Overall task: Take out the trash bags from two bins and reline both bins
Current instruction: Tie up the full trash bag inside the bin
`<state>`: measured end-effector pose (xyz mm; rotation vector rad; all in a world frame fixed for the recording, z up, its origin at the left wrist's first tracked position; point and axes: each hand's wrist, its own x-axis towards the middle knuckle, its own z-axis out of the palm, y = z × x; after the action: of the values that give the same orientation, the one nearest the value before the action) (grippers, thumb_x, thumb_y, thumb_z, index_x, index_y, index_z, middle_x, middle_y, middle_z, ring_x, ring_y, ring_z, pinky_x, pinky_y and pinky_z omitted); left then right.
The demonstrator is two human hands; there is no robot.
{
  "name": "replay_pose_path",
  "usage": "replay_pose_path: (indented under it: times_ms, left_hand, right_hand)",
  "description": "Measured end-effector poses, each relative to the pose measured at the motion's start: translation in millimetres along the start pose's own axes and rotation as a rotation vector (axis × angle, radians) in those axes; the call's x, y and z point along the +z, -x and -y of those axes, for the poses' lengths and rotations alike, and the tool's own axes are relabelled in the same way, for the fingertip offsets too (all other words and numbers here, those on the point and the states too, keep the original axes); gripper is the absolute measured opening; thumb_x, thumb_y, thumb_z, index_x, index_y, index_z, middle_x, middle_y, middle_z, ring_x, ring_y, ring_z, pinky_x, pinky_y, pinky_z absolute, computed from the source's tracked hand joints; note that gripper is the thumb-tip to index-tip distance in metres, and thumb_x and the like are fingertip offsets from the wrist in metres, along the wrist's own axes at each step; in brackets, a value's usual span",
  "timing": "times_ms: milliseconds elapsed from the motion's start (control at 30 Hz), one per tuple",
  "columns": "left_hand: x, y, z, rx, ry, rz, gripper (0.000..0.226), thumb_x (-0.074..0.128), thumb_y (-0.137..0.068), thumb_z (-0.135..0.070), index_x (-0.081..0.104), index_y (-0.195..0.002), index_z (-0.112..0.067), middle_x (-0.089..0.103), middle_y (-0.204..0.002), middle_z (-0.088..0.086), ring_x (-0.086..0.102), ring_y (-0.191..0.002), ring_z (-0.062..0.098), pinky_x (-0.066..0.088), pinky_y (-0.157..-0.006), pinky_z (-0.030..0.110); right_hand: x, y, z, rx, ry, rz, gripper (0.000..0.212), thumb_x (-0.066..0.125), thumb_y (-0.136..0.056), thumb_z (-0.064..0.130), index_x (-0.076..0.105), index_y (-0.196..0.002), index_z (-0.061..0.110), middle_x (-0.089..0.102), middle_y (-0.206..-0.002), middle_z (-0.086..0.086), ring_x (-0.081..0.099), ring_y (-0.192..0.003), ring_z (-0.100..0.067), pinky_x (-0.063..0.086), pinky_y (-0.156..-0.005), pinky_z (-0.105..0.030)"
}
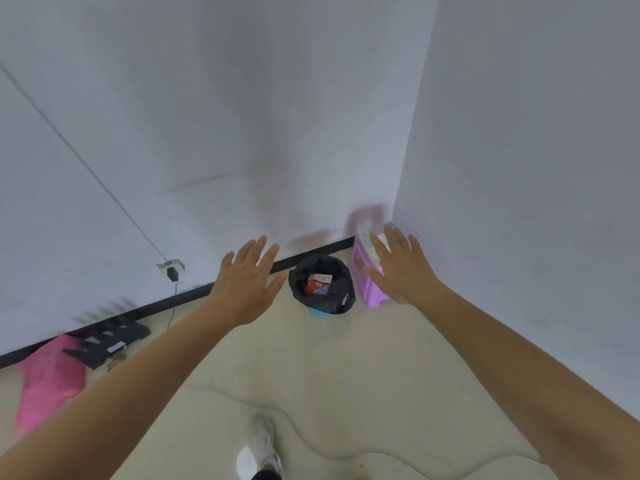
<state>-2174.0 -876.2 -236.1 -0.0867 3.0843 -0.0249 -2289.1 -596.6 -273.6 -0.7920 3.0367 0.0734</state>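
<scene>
Thin, glossy black plastic trash bag (322,284), crinkled, lines a light blue woven-pattern plastic bin (319,311) at frame centre. Smooth lilac plastic stool (369,289) to its right. Matt white painted walls (242,116). Cream floor (311,368), smooth, slight sheen. Soft pink cloth (48,386), lower left.

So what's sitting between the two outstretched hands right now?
In the head view, the blue bin with its black trash bag stands on the floor between the left hand and right hand.

Bare forearms, white sneaker (263,452)
</scene>
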Motion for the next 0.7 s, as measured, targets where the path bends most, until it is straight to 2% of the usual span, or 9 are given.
replay_pose_path:
  times_ms: [233, 400, 567, 700]
  left_hand:
    - [41.0, -149.2, 66.3, 0.122, -0.001, 0.102, 0.064, 0.021, -0.102, -0.053, 0.012, -0.156, -0.02, 0.006, -0.165, 0.006, 0.007, -0.152, 0.025, 0.016, -0.121, 0.047]
    - [58.9, -256.6, 111.1, 0.261, 0.001, 0.176, 0.061, 0.024, -0.102, -0.051, 0.019, -0.154, -0.018, 0.015, -0.163, 0.008, 0.016, -0.15, 0.027, 0.021, -0.119, 0.047]
    - [117.2, -335.1, 126.8, 0.159, 0.185, 0.294, 0.055, 0.028, -0.103, -0.046, 0.031, -0.15, -0.015, 0.033, -0.156, 0.008, 0.033, -0.142, 0.027, 0.03, -0.112, 0.044]
    - [230.4, -382.3, 117.8, 0.034, 0.355, 0.323, 0.051, 0.032, -0.104, -0.043, 0.039, -0.145, -0.014, 0.045, -0.147, 0.007, 0.043, -0.133, 0.024, 0.034, -0.108, 0.037]
  right_hand:
    - [41.3, -120.1, 8.2, 0.114, 0.017, 0.101, 0.072, 0.031, -0.103, 0.052, 0.005, -0.159, 0.014, 0.009, -0.164, -0.018, 0.01, -0.152, -0.035, 0.009, -0.123, -0.05]
    - [78.7, -204.8, 16.7, 0.288, -0.016, 0.185, 0.067, 0.033, -0.103, 0.053, 0.02, -0.155, 0.013, 0.024, -0.16, -0.019, 0.023, -0.148, -0.035, 0.018, -0.121, -0.049]
    - [135.5, -265.3, 20.5, 0.279, -0.09, 0.272, 0.061, 0.036, -0.102, 0.052, 0.029, -0.149, 0.014, 0.042, -0.149, -0.014, 0.039, -0.138, -0.032, 0.029, -0.116, -0.047]
    - [240.5, -311.7, 10.9, 0.296, -0.258, 0.272, 0.055, 0.04, -0.101, 0.048, 0.038, -0.145, 0.015, 0.052, -0.14, -0.009, 0.048, -0.13, -0.029, 0.035, -0.111, -0.046]
